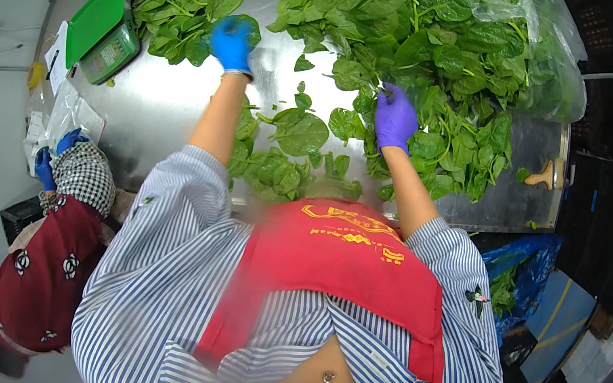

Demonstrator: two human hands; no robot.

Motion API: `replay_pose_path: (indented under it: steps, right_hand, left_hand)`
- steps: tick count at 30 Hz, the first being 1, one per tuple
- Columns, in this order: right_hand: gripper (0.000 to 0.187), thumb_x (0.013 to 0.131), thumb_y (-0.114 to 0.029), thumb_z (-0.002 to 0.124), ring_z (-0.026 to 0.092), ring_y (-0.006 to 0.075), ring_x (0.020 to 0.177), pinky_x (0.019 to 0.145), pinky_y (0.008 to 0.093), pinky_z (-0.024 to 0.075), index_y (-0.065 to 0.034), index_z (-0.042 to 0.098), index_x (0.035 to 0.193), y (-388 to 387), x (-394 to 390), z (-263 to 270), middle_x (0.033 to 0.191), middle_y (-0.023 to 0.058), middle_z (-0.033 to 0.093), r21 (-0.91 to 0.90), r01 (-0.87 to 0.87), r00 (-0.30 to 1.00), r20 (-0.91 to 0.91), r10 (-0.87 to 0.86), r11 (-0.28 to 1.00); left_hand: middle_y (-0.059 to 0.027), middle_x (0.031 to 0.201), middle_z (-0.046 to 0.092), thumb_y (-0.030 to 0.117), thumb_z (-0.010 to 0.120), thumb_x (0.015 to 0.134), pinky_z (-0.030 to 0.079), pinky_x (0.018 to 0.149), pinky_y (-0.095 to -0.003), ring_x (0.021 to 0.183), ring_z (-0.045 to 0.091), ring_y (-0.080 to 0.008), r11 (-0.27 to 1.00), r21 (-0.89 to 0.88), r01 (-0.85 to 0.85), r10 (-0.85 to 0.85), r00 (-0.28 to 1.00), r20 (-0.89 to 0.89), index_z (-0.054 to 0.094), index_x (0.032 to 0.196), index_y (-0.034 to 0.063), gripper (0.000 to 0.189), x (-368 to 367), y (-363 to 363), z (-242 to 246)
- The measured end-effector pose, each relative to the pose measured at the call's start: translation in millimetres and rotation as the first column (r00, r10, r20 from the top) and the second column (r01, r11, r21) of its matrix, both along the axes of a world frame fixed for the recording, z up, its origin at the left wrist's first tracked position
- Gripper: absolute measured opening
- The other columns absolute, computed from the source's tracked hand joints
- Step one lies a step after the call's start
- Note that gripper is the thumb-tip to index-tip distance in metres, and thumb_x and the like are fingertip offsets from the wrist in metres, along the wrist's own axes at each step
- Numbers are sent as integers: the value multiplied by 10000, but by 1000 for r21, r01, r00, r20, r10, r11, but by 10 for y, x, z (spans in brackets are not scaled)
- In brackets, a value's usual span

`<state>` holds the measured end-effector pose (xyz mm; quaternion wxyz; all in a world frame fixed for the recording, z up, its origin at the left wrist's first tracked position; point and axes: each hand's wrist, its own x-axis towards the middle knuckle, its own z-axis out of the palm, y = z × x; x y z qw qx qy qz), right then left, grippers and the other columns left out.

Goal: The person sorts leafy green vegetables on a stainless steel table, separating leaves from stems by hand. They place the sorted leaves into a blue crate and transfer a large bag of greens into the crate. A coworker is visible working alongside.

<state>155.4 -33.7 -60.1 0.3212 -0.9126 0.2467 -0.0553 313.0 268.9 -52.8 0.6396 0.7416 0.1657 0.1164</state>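
My left hand (233, 44), in a blue glove and blurred, is at the right edge of a small pile of leafy greens (174, 14); whether it holds a leaf I cannot tell. My right hand (395, 118), in a purple glove, has its thumb and fingertips pinched on a leafy green's stem beside the large heap of greens (393, 16). Between my hands and my red apron lie loose leaves (300, 132) and another low pile of greens (273, 173), all on a metal table (163, 98).
A green weighing scale (111, 52) stands at the left beside paper and yellow tape (34, 74). A clear plastic bag (558, 70) lies at the far right, a wooden-handled brush (542, 174) near the right edge. A co-worker in blue gloves handles plastic bags (71, 113) at the lower left.
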Motion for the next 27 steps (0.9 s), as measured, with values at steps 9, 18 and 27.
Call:
replay_pose_path:
  steps: [9, 18, 27]
  right_hand:
    - [188, 760, -226, 734, 668, 247, 757, 707, 353, 514, -103, 709, 900, -135, -19, 53, 868, 79, 709, 258, -104, 980, -140, 144, 960]
    - [241, 862, -157, 709, 564, 69, 690, 602, 200, 395, -24, 636, 1049, -298, -433, 628, 848, 19, 664, 964, -31, 996, 7, 94, 265]
    - [254, 847, -83, 703, 626, 126, 738, 647, 234, 476, -4, 589, 1060, -77, -660, 849, 867, 67, 666, 904, -260, 961, 210, 179, 338]
  left_hand:
    - [-93, 848, 640, 178, 703, 764, 492, 718, -437, 827, 601, -321, 261, 825, 501, -711, 678, -187, 694, 840, 110, 102, -912, -816, -272]
    - [-89, 1005, 663, 110, 687, 752, 515, 810, -409, 947, 612, -312, 65, 700, 712, -697, 534, -479, 745, 923, 169, 191, -1501, 140, 219]
    - [-59, 1104, 674, 141, 663, 904, 485, 868, -285, 1010, 620, -133, 675, -194, 712, -732, 679, -52, 648, 1162, 7, 291, -1784, -813, 864]
